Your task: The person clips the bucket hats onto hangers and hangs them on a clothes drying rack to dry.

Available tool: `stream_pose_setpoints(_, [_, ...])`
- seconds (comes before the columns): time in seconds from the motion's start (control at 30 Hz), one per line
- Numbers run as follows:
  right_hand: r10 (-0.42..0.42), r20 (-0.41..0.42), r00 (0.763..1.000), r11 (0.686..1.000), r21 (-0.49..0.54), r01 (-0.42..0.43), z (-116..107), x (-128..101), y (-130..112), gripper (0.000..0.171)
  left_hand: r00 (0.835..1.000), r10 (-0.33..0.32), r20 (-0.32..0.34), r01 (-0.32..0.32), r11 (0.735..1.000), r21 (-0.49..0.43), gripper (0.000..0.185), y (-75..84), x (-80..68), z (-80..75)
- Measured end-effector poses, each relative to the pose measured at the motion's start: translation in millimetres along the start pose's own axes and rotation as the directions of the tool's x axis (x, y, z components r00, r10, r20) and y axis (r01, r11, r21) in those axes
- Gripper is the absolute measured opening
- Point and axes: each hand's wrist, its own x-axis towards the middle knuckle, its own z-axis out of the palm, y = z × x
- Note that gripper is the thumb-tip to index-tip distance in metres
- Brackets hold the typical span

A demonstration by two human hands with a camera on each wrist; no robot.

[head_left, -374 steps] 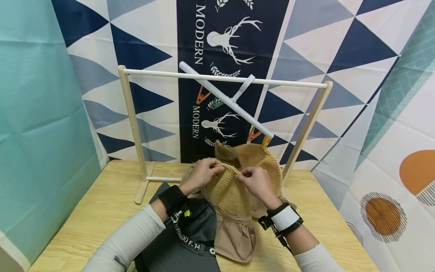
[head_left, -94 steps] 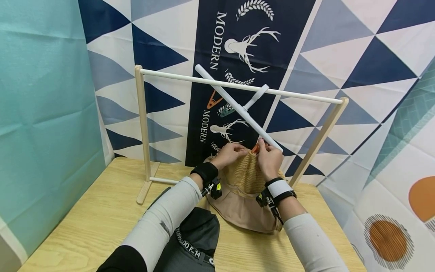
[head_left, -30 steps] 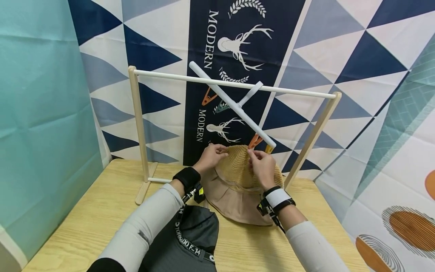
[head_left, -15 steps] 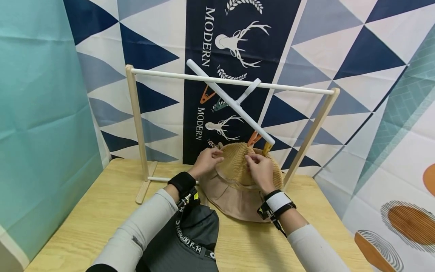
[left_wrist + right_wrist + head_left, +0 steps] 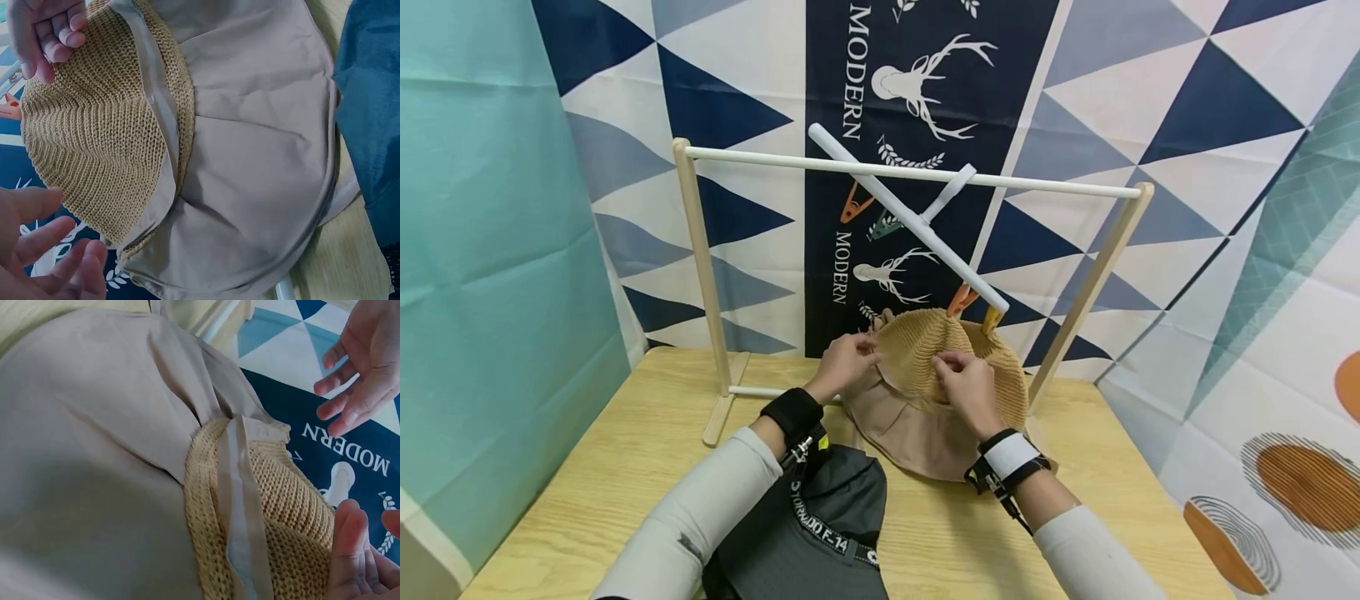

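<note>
A hat with a tan knitted crown [image 5: 917,346] and a beige cloth brim [image 5: 910,437] hangs from an orange clip [image 5: 962,300]. Just right of it, a yellow clip [image 5: 992,320] grips another stretch of tan knit [image 5: 1011,375]. My left hand [image 5: 848,362] is at the crown's left side, its fingers loosely bent and holding nothing. In front of the crown is my right hand [image 5: 967,389], thumb and fingers apart in the right wrist view. The left wrist view shows the knitted crown [image 5: 100,125] between both hands, its inner band [image 5: 159,112] facing the camera.
A white bar hanger [image 5: 910,218] slants from the rack's top rail [image 5: 775,160], with another orange clip [image 5: 854,205] and a green clip [image 5: 886,225] on its upper part. A dark grey cap [image 5: 805,533] lies on the wooden table [image 5: 572,467] near my left forearm.
Earlier, both hands pinched the hat's knitted edge, then brought it to the orange clip. Now it hangs there; both hands have let go and drawn down, the left also leftward.
</note>
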Motion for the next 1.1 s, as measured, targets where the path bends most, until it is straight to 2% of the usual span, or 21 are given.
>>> stream_pose_setpoints(0.13, [0.002,0.019,1.000,1.000,-0.014,-0.001,3,-4,1,0.023,1.000,-0.017,-0.024,0.019,0.999,0.051,0.026,-3.9,-5.1,-1.4])
stream_pose_setpoints(0.4, [0.006,0.057,0.998,1.000,0.011,-0.006,12,-13,5,0.024,1.000,-0.028,0.005,0.027,0.997,0.075,0.024,-19.1,-18.4,-6.6])
stream_pose_setpoints(0.67, [0.056,0.097,0.994,0.997,0.047,-0.060,23,-27,15,0.025,0.998,-0.064,0.028,0.060,0.991,0.117,0.018,-35.3,-27.2,-7.1])
stream_pose_setpoints(0.87, [0.110,0.111,0.988,0.992,0.045,-0.116,30,-33,17,0.025,0.995,-0.069,0.071,0.058,0.988,0.143,0.016,-41.2,-30.4,-6.0])
stream_pose_setpoints(1.1, [0.138,0.180,0.974,0.986,0.063,-0.151,36,-40,17,0.024,0.984,-0.108,0.142,0.079,0.978,0.192,0.018,-44.8,-36.5,-9.5])
